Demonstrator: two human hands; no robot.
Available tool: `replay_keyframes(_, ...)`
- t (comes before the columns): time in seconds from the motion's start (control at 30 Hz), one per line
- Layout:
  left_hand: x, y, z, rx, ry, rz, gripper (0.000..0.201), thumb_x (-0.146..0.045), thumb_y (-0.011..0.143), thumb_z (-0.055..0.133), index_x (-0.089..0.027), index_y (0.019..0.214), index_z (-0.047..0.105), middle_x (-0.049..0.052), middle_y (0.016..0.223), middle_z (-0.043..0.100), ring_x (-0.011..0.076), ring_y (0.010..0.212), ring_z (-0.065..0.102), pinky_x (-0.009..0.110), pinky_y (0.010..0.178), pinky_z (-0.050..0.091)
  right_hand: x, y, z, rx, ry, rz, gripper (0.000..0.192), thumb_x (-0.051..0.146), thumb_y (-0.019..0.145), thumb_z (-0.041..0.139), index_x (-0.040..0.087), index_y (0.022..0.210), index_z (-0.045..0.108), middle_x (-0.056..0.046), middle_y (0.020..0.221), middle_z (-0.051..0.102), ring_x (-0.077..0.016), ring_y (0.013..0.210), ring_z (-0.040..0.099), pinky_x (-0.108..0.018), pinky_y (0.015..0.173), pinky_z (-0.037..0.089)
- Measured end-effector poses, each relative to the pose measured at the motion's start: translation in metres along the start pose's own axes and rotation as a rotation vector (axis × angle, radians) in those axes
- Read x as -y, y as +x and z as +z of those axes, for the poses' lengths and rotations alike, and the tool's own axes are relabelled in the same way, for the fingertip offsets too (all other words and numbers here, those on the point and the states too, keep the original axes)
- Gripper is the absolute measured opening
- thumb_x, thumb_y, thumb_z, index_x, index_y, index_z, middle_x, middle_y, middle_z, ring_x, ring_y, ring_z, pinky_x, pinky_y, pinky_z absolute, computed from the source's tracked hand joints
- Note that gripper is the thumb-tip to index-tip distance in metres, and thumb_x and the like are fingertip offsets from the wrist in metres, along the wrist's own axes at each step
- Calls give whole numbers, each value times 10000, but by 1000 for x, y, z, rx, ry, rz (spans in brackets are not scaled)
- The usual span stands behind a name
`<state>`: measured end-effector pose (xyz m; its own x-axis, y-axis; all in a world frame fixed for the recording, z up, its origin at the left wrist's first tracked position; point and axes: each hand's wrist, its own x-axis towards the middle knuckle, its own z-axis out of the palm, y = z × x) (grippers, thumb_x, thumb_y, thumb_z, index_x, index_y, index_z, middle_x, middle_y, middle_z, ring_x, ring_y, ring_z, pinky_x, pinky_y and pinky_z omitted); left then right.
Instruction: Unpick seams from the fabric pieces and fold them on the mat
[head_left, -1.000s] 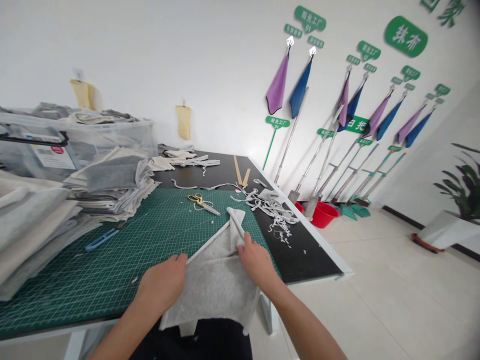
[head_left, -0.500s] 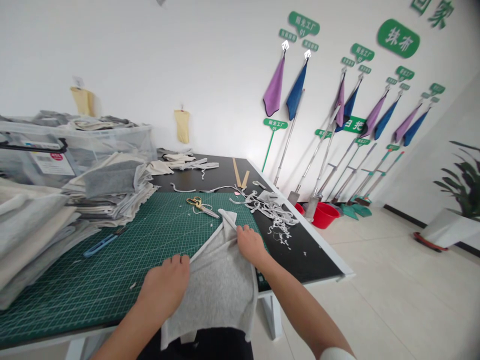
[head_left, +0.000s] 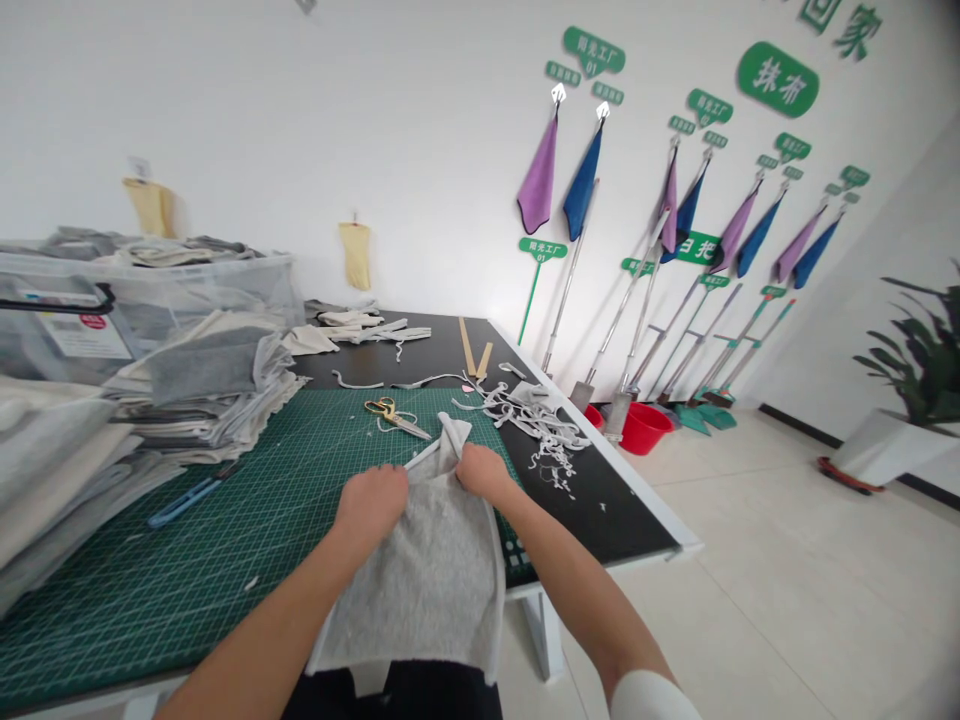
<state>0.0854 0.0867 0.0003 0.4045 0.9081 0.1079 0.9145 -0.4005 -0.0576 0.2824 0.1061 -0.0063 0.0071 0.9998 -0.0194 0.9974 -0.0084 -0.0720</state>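
Observation:
A piece of light grey fabric hangs over the front edge of the green cutting mat. My left hand is closed on its upper left edge. Closed on the same edge farther along is my right hand, with a bunched corner of fabric sticking up beyond it. The fingertips of both hands are partly hidden. Just past the fabric, gold-handled scissors lie on the mat. Farther left rests a blue utility knife.
Folded fabric stacks and a clear plastic bin stand on the left. Cut scraps lie along the table's right side, near wooden strips. A red bucket and several mops stand by the wall.
My left hand has moved up and right along the fabric edge, closer to my right hand. My right hand has shifted slightly left. The view has turned a little.

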Motion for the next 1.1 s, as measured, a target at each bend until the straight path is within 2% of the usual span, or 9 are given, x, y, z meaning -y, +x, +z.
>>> replay_keyframes(0.07, 1, 7, 2, -6, -17, -20, 326, -152, 885, 326, -106, 1026, 616, 184, 926, 646, 298, 838, 652, 418, 691, 489, -2, 0, 0, -26, 81, -16, 240, 214, 830, 488, 76, 941, 648, -195, 969, 667, -241, 900, 624, -275, 705, 414)
replay_keyframes(0.17, 4, 12, 4, -1, -50, -28, 312, -221, 891, 356, -124, 1026, 620, 180, 950, 649, 298, 859, 654, 411, 706, 489, -5, -4, 1, -29, 220, -86, 155, 240, 754, 564, 115, 743, 656, -113, 785, 680, -186, 748, 605, -241, 619, 365)
replay_keyframes(0.33, 12, 13, 6, 43, -109, -58, 291, -213, 852, 391, -137, 921, 663, 170, 936, 677, 270, 888, 660, 374, 753, 481, -12, -14, 4, -18, 489, -154, 238, 315, 724, 606, 146, 561, 568, 22, 530, 534, -90, 533, 459, -210, 510, 279)
replay_keyframes(0.47, 24, 11, 1, 59, -148, -168, 319, -291, 836, 397, -145, 854, 680, 160, 888, 696, 277, 854, 670, 355, 713, 488, -19, -21, 9, -114, 687, -53, 226, 296, 711, 579, 161, 552, 491, 51, 503, 437, -79, 507, 401, -200, 477, 265)
replay_keyframes(0.57, 35, 6, -6, 33, -149, -280, 403, -345, 858, 337, -134, 858, 681, 168, 862, 696, 290, 828, 673, 357, 681, 492, -25, -25, 12, -223, 831, 74, 121, 248, 715, 507, 174, 630, 462, 46, 558, 451, -85, 517, 432, -189, 464, 293)
replay_keyframes(0.7, 41, -5, -12, 2, -118, -358, 434, -303, 871, 288, -109, 893, 676, 190, 872, 690, 312, 825, 671, 387, 672, 494, -28, -27, 14, -263, 1018, 184, 52, 234, 735, 401, 190, 734, 428, 41, 581, 475, -99, 464, 474, -196, 423, 353)
replay_keyframes(0.87, 37, -17, -11, 59, -81, -291, 348, -190, 818, 363, -118, 835, 703, 195, 862, 697, 308, 825, 675, 408, 689, 495, -27, -24, 19, -280, 1130, 265, 68, 212, 687, 418, 184, 743, 445, 42, 577, 454, -107, 462, 477, -198, 403, 358)
replay_keyframes(1.0, 37, -23, -9, 135, -64, -207, 256, -140, 745, 458, -133, 766, 713, 178, 816, 704, 308, 794, 678, 407, 678, 499, -32, -23, 23, -279, 1120, 302, 95, 157, 640, 408, 165, 690, 488, 45, 531, 430, -97, 442, 420, -195, 396, 281)
replay_keyframes(1.1, 33, -25, -11, 117, -39, -178, 267, -104, 761, 433, -103, 812, 695, 193, 815, 687, 319, 787, 672, 414, 661, 498, -36, -25, 24, -287, 1093, 287, 68, 129, 610, 412, 164, 597, 468, 52, 500, 386, -82, 459, 357, -203, 415, 213)
